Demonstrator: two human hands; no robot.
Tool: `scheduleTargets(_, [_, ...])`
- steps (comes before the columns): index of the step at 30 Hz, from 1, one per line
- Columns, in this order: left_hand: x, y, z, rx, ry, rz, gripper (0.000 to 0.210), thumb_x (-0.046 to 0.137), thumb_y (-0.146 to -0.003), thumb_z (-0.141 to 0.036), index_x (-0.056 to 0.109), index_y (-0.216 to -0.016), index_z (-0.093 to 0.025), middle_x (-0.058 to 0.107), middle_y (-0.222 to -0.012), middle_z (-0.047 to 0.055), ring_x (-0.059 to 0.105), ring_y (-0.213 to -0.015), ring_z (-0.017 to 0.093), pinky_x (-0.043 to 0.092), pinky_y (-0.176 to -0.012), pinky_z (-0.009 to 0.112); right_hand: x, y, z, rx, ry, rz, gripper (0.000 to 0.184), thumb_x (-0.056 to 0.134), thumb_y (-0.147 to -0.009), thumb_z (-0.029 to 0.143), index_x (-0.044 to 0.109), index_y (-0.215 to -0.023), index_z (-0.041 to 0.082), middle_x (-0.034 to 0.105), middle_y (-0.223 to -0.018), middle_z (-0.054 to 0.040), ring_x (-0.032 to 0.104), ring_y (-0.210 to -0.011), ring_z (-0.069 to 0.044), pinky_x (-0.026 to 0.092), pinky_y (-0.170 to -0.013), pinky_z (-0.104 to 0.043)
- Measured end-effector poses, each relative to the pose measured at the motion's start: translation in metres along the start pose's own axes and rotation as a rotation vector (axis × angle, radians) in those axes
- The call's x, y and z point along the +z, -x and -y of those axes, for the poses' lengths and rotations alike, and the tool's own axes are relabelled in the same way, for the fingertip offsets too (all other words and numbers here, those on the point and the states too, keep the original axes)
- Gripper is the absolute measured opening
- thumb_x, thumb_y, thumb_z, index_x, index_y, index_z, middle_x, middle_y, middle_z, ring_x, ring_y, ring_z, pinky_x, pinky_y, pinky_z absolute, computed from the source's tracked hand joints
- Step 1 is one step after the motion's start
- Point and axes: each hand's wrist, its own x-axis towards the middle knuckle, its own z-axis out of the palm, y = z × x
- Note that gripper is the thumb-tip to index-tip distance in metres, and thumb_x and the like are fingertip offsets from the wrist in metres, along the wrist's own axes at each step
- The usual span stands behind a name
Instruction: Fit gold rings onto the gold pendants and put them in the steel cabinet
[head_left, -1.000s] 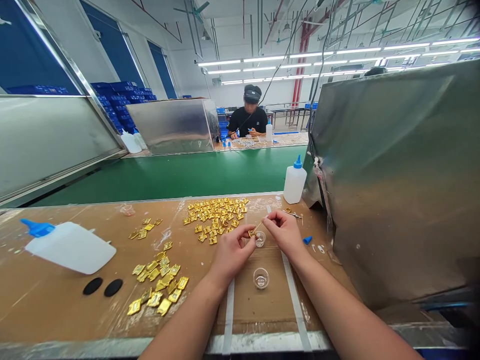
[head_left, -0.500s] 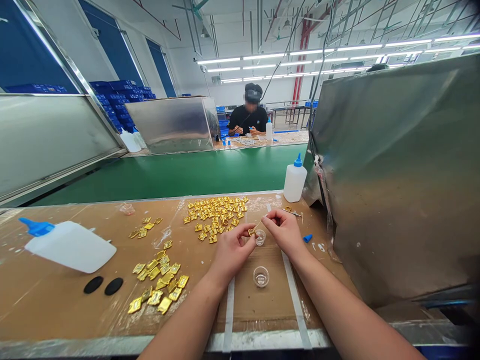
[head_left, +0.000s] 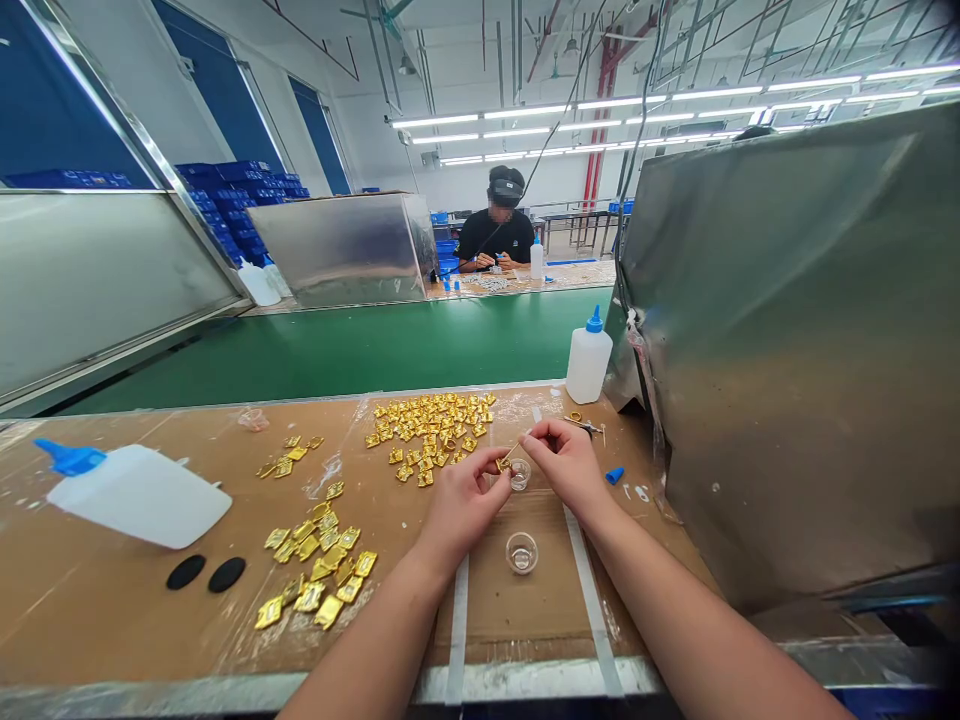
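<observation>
Between the fingertips of my left hand (head_left: pixel 469 495) is a small gold metal piece (head_left: pixel 503 464). My right hand (head_left: pixel 564 462) pinches a thin pale stick (head_left: pixel 514 449), whose lower end is at the gold piece. Just behind and below the fingers stands a small clear cup (head_left: pixel 519 475), partly hidden by my left hand. Another clear cup (head_left: pixel 522 553) is nearer to me, between two strips of pale tape. A large group of gold pieces (head_left: pixel 435 420) lies beyond my left hand, and a looser group (head_left: pixel 319 560) is spread to its left.
A white squeeze bottle (head_left: pixel 142 495) lies on its side at left, near two black ovals (head_left: pixel 206 573). Another bottle (head_left: pixel 589 362) stands upright at back right, beside a tall metal panel (head_left: pixel 787 350). A green belt (head_left: pixel 360 345) separates me from a seated co-worker (head_left: pixel 495 235).
Both hands stay almost in place, still holding the gold piece and the stick. The view has shifted very slightly. Across the belt, the co-worker's hands have moved a little.
</observation>
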Motion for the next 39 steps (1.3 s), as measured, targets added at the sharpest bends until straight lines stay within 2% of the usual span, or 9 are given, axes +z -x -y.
scheduleTargets(13, [0.0,0.0,-0.003,0.004,0.001,-0.004,0.034,0.068,-0.086,-0.034,0.076,-0.115,-0.019,0.069,-0.077,0.001,0.049,-0.053,0.01,0.036,-0.051,0.022,0.001,0.002,0.001,-0.009,0.0,0.005,0.023,0.071,-0.077,0.038,0.063,-0.071,0.018,0.054,-0.064,0.002,0.045,-0.061,-0.013,0.035,-0.058,-0.026])
scheduleTargets(19, [-0.004,-0.003,-0.001,-0.017,0.036,-0.053,0.033,0.066,-0.085,-0.031,0.076,-0.114,-0.02,0.068,-0.079,0.001,0.046,-0.052,0.01,0.035,-0.051,0.021,-0.009,-0.003,-0.002,-0.02,0.117,-0.117,0.018,0.067,-0.078,0.035,0.06,-0.072,0.019,0.05,-0.063,0.0037,0.043,-0.059,-0.013,0.034,-0.058,-0.026])
scheduleTargets(25, [-0.009,-0.007,0.008,-0.059,0.085,-0.17,0.038,0.065,-0.089,-0.04,0.072,-0.121,-0.019,0.072,-0.085,0.003,0.046,-0.054,0.009,0.038,-0.054,0.021,-0.011,0.0,-0.011,-0.005,0.464,0.108,0.006,0.063,-0.074,0.021,0.068,-0.072,0.019,0.06,-0.065,0.0017,0.052,-0.061,-0.014,0.034,-0.058,-0.026])
scheduleTargets(31, [-0.008,-0.008,0.013,-0.054,0.138,-0.164,0.043,0.065,-0.09,-0.043,0.068,-0.126,-0.02,0.075,-0.094,0.005,0.05,-0.053,0.009,0.041,-0.053,0.021,-0.008,0.001,-0.011,0.002,0.561,0.116,0.017,0.062,-0.074,0.017,0.071,-0.087,0.02,0.06,-0.073,0.0007,0.055,-0.067,-0.016,0.038,-0.062,-0.027])
scheduleTargets(34, [-0.01,-0.007,0.009,-0.04,0.124,-0.167,0.047,0.065,-0.089,-0.048,0.069,-0.126,-0.021,0.075,-0.094,0.005,0.055,-0.056,0.011,0.045,-0.055,0.022,-0.011,0.005,0.007,-0.131,0.614,0.036,0.024,0.061,-0.076,0.017,0.068,-0.099,0.019,0.061,-0.083,-0.0018,0.057,-0.072,-0.017,0.041,-0.067,-0.029])
scheduleTargets(37, [-0.013,-0.003,0.002,-0.048,0.088,-0.189,0.054,0.065,-0.086,-0.057,0.069,-0.127,-0.023,0.075,-0.088,0.003,0.06,-0.056,0.014,0.049,-0.055,0.025,-0.011,0.025,0.043,-0.435,0.584,-0.044,0.021,0.058,-0.085,0.021,0.065,-0.105,0.019,0.065,-0.089,-0.0047,0.06,-0.08,-0.019,0.045,-0.073,-0.031])
scheduleTargets(39, [-0.015,0.0,0.003,-0.038,0.042,-0.199,0.058,0.066,-0.083,-0.061,0.069,-0.128,-0.025,0.074,-0.081,0.001,0.063,-0.058,0.017,0.051,-0.056,0.027,-0.009,0.048,0.064,-0.618,0.576,-0.025,0.014,0.057,-0.091,0.027,0.064,-0.103,0.022,0.068,-0.09,-0.0044,0.062,-0.084,-0.019,0.047,-0.076,-0.031])
